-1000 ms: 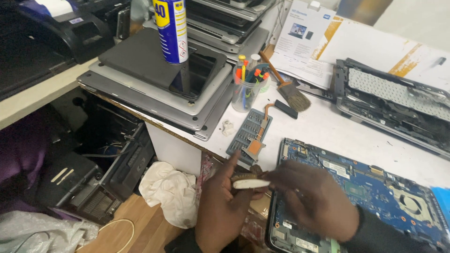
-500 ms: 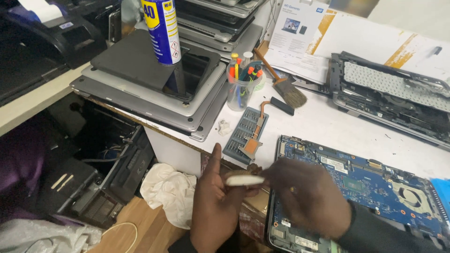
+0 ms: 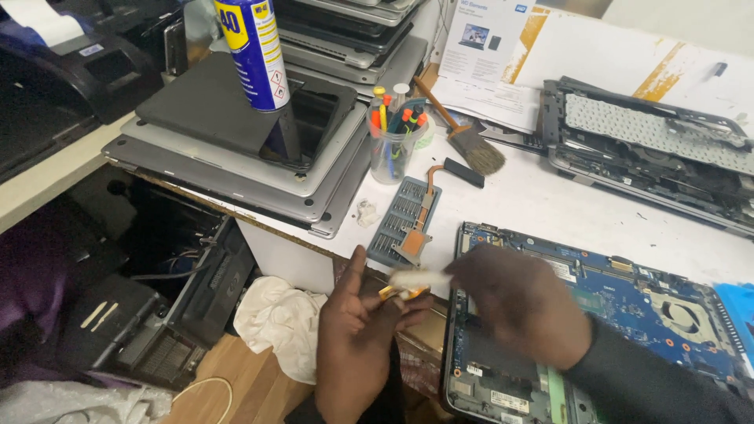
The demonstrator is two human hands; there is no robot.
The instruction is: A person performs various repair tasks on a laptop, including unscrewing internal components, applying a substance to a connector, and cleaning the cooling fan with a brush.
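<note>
Both hands sit about where they were 0.5 s ago, at the table's front edge; view has tipped down a little, so the spray can's top is now cut off. Left hand is palm-up w/ thumb raised, fingers curled round a small yellow-orange piece, which is mostly hidden so can't tell what it is. Right hand pinches one end of a short white stick-like thing, blurred, lying just above the yellow-orange piece & over the left fingertips; whether they touch, can't tell. Right wrist & dark sleeve lie over an opened laptop base w/ blue circuit board, fan near its right end. Just behind the hands: a grey bit set w/ a copper heat pipe lying across it. Further back a clear cup of screwdrivers, a brush, a blue & yellow spray can standing on stacked laptops. Far right, a laptop shell w/ keyboard underside. White cloth lies below the table edge, left of the left hand
</note>
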